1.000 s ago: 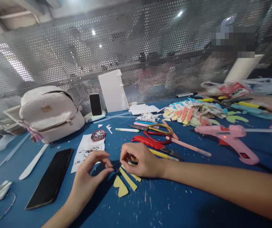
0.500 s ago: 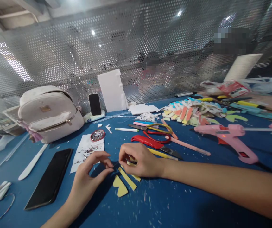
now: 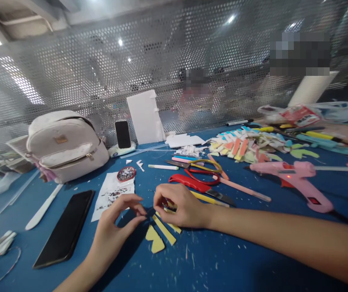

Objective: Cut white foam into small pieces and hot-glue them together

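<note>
Above the middle of the blue table, my left hand (image 3: 117, 223) curves into a pinch, its thumb and fingertips drawn together. Whatever sits between those tips is too small to name. Just to its right, my right hand (image 3: 181, 207) is closed with curled fingers, and its grip hides what it may hold. Below the hands lie a yellow notched piece (image 3: 155, 239) and a yellow strip (image 3: 164, 230); more yellow pieces are partly covered by the right hand. A white paper (image 3: 105, 198) with small dark and shiny bits lies beyond the left hand, a red-rimmed round dish (image 3: 126, 174) at its top.
Behind the right hand lie a red-handled cutter (image 3: 188, 181), scissors (image 3: 206, 170) and pens. A pink glue gun (image 3: 301, 178) rests at right, near a heap of coloured pieces (image 3: 246, 144). At left are a black phone (image 3: 66, 227), white knife (image 3: 44, 207) and backpack (image 3: 67, 150).
Both hands keep almost the same pose and place over the yellow pieces. The whole view has shifted slightly; nothing on the table has visibly moved.
</note>
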{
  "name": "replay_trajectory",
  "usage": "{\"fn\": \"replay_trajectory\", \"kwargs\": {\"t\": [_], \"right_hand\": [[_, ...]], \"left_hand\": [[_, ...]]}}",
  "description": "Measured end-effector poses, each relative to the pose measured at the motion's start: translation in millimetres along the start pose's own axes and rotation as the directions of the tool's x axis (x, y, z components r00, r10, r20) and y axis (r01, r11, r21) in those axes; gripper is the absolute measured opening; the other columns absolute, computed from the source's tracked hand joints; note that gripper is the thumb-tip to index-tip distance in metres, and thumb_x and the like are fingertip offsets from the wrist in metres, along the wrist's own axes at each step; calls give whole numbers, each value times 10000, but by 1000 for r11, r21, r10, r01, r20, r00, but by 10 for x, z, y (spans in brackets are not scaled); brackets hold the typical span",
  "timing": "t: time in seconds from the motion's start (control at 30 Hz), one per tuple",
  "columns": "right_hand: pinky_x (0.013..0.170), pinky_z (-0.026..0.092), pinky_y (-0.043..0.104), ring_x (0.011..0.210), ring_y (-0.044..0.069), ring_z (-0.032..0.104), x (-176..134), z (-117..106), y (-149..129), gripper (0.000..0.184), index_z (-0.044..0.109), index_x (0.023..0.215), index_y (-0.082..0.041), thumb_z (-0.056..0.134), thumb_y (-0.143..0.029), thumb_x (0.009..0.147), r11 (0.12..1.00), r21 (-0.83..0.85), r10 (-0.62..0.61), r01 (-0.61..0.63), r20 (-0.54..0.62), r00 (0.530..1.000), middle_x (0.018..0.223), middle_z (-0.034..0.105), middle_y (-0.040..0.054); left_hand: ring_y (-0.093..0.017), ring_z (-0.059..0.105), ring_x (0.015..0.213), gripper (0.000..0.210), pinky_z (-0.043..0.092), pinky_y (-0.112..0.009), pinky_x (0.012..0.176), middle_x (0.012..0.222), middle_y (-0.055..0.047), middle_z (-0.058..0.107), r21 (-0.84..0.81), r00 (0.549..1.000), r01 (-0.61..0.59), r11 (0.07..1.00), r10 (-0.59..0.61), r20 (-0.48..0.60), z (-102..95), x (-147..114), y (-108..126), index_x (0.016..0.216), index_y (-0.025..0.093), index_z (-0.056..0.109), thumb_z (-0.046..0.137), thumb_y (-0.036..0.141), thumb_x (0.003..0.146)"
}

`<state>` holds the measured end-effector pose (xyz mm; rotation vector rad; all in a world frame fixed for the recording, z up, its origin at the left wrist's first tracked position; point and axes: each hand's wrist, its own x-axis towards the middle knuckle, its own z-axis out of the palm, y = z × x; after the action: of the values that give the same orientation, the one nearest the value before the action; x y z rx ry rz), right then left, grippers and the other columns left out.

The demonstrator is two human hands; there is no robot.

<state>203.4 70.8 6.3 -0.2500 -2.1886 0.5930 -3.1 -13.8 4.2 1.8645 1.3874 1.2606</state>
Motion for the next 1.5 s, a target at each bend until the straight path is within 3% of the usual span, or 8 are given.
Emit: {"fn": "replay_trajectory", "kwargs": {"t": [1.5], "right_hand": [[559,368,204,589,91,467,-3,-1,3,75,516,811,-187,559,-134,842,1000,-18,-2,2,7,1000,705,539,-28]], "left_hand": [[-98,656,759,264,531,-215,769,828,55,708,1,998,-58,998,58,1,-9,-3,9,1074,275,568,659,160,855]]}}
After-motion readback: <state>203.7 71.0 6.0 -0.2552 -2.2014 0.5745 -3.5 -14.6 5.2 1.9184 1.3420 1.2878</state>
